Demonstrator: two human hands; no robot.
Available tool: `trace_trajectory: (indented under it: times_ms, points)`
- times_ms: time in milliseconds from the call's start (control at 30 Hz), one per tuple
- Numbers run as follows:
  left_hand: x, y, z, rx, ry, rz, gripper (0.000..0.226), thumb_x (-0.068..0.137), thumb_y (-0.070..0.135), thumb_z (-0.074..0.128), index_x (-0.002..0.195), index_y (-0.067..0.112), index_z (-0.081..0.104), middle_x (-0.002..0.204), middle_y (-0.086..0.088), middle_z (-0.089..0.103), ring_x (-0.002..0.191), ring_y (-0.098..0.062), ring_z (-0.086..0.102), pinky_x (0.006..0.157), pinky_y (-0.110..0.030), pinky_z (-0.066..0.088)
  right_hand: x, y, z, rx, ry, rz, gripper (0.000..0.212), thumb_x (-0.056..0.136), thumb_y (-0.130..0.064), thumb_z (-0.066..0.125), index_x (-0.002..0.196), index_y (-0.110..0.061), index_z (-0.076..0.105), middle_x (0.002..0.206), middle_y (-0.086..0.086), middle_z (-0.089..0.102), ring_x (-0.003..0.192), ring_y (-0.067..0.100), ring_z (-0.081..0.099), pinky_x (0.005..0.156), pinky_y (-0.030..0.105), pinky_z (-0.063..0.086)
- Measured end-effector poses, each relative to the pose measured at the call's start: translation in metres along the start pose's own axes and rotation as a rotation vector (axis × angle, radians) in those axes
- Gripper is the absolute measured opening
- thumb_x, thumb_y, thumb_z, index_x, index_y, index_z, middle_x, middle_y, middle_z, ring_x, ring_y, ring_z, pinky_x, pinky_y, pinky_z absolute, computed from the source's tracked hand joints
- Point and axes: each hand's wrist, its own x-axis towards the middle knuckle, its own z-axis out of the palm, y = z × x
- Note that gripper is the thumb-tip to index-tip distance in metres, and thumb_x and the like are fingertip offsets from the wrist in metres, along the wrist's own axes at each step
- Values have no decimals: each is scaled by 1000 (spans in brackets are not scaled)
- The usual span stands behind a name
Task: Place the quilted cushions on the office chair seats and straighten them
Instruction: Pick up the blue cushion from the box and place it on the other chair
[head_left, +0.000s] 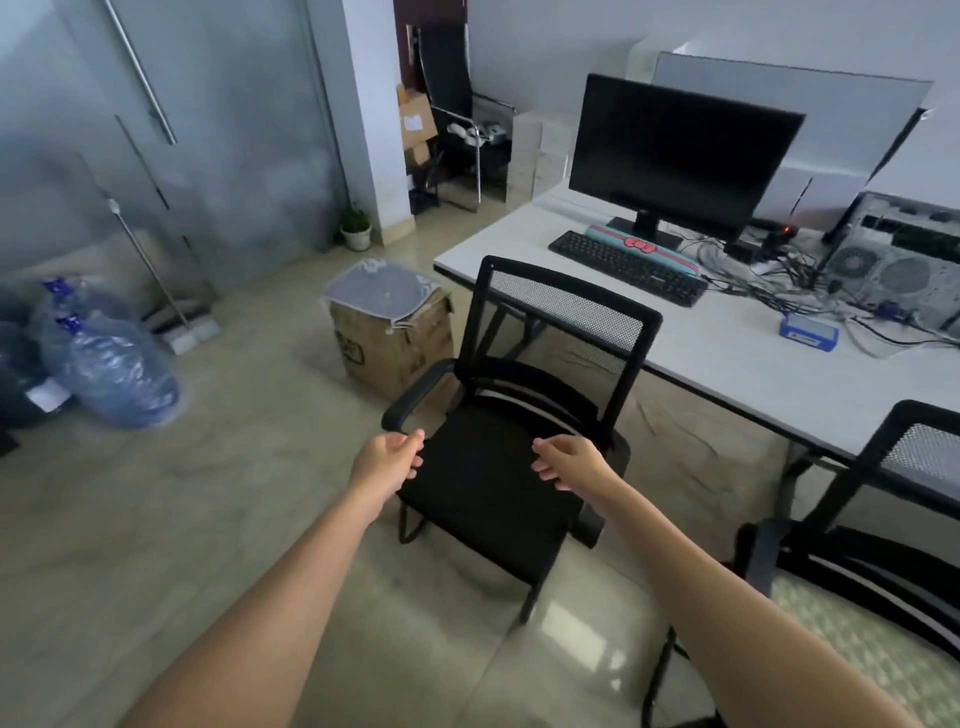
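While the chair on my right (883, 597) already carries a pale quilted cushion (862, 644) on its seat, the black mesh chair in front of me (498, 467) has a bare seat, so I judge the task roughly half done. A second cushion (382, 291), grey and quilted, lies on top of a cardboard box (400, 343) on the floor beyond the bare chair, just beside the desk corner (727, 358). My left hand (389, 460) hovers by the chair's left armrest, fingers loosely curled, holding nothing; I cannot tell whether it touches the armrest. My right hand (569, 460) hangs above the right side of the seat, fingers half bent, also empty. Left to do, as I read it: fetch the grey cushion, lay it on this seat, square it up; the pale one may still need straightening, since only part of it shows. Obstacles: the bare chair stands between me and the box, so I would reach over or step around its left side. Water bottles (111, 364) and a mop (156, 280) lie well apart to the left; monitor (680, 156), keyboard (626, 267) and cables stay on the desk, clear of the path.
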Motion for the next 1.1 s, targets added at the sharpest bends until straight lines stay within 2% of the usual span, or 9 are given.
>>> trace_trajectory:
  times_ms: [100,200,500,700,800,933,1100]
  points:
    - [12,-3,-16,-37,18,-20,32,88,42,53,97,14,67,86,-4,69,73,-17,63,63,-28,46,13,-16,15,-20,-21,-27,27,94,-34,47,106,-13,60,87,-1,65,83,15,61,84,33,50]
    - [26,-1,-30,-70,23,-32,28,88,39,55,93,14,66,77,-1,67,68,-16,61,57,-26,43,29,-32,26,-28,-32,-40,28,94,-33,47,107,-12,60,87,-1,65,84,15,60,84,33,50]
    - [116,37,-76,-123,38,-40,23,88,37,56,71,22,61,73,-1,64,63,-15,58,58,-25,41,113,-94,49,-6,-38,-75,31,95,-30,46,115,-10,59,97,4,65,85,15,60,79,29,48]
    - [190,63,-106,-98,21,-65,23,87,39,55,73,22,60,71,2,63,62,-13,58,56,-24,40,181,-134,72,-14,-39,-69,34,94,-33,47,113,-8,61,95,4,66,83,14,60,76,25,46]
    - [221,67,-121,-104,22,-67,22,86,40,56,78,21,61,71,2,64,63,-13,59,58,-24,41,209,-150,88,-6,-44,-49,35,94,-35,48,112,-9,61,95,6,67,83,15,61,79,29,47]
    - [259,68,-141,-120,20,-67,22,87,39,56,72,23,60,71,1,63,62,-13,58,59,-24,41,238,-171,112,-3,-50,-15,39,92,-42,48,106,-9,63,93,5,67,86,18,62,85,33,48]
    - [303,67,-169,-134,11,-64,23,88,38,55,70,23,58,69,2,62,60,-13,57,58,-23,40,267,-195,144,9,-60,19,43,93,-44,45,107,-8,63,86,1,66,84,16,61,75,26,45]
